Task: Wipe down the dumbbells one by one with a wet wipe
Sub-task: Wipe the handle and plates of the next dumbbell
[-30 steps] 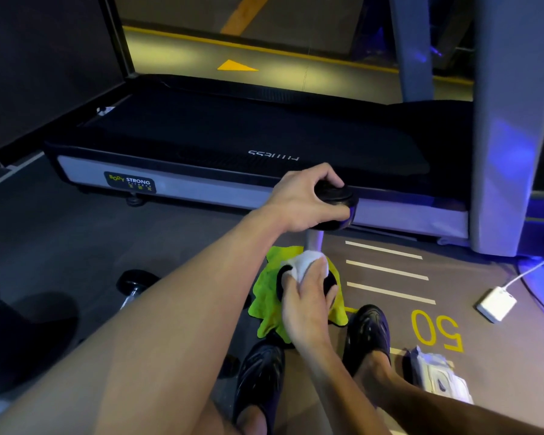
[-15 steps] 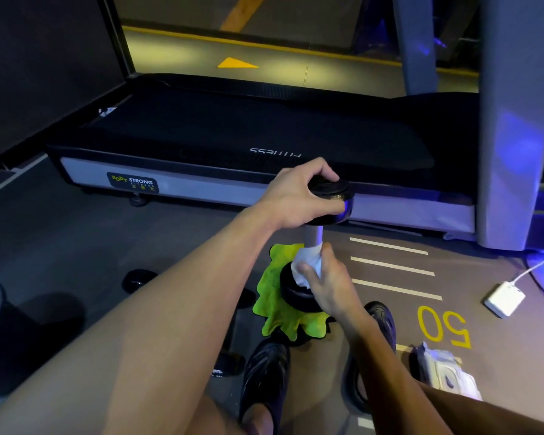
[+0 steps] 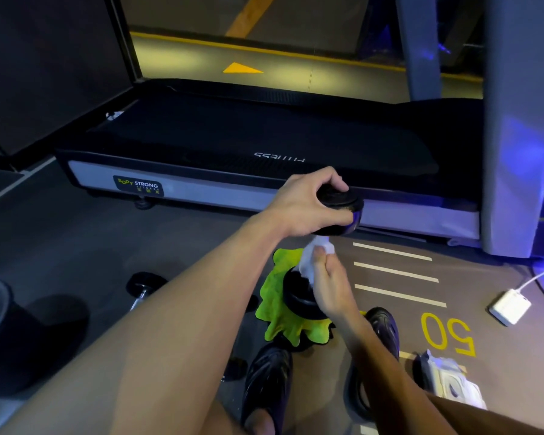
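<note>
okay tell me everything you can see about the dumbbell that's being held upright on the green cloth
The dumbbell is black with round, rubbery-looking heads. It stands on end, its bottom head resting on a crumpled green cloth on the floor in front of a treadmill. The left hand grips the top head from above. The right hand pinches a white wet wipe around the handle, which is mostly hidden.
</note>
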`<action>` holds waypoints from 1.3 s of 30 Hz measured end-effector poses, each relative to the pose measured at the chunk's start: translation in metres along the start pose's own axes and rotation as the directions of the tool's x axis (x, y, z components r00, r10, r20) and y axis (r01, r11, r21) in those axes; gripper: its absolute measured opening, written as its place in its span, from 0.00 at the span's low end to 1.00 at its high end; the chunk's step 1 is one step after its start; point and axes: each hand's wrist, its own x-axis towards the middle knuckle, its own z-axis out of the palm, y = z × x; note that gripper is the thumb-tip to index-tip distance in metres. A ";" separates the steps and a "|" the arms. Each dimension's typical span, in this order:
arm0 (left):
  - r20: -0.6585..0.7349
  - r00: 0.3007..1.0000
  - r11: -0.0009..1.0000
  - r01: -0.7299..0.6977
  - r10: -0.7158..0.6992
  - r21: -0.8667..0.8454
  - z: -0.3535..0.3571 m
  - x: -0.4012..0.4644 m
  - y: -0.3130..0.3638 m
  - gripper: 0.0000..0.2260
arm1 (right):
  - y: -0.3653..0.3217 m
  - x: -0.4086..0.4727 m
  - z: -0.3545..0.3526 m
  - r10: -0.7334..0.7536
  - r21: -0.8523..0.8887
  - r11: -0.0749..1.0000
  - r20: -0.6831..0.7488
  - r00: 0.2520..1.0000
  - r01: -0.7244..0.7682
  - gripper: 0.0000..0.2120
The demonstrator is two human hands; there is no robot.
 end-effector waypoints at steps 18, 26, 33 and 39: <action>0.005 1.000 1.000 -0.001 0.001 -0.013 -0.005 -0.006 0.000 0.19 | 0.008 -0.001 -0.019 0.001 -0.169 0.985 0.169 0.986 0.028 0.22; 0.103 0.995 0.997 -0.021 0.013 0.075 -0.014 -0.017 0.008 0.23 | 0.040 -0.007 -0.003 -0.103 -0.346 0.933 -0.009 0.995 0.094 0.10; -0.075 0.978 0.960 0.171 -0.192 -0.223 0.026 -0.067 -0.070 0.51 | 0.047 -0.008 -0.001 -0.124 -0.274 0.954 -0.003 0.992 0.118 0.20; -0.188 0.936 0.868 0.183 -0.298 -0.462 0.082 -0.046 -0.086 0.18 | 0.052 -0.001 -0.008 -0.204 -0.128 0.969 0.076 0.976 0.212 0.21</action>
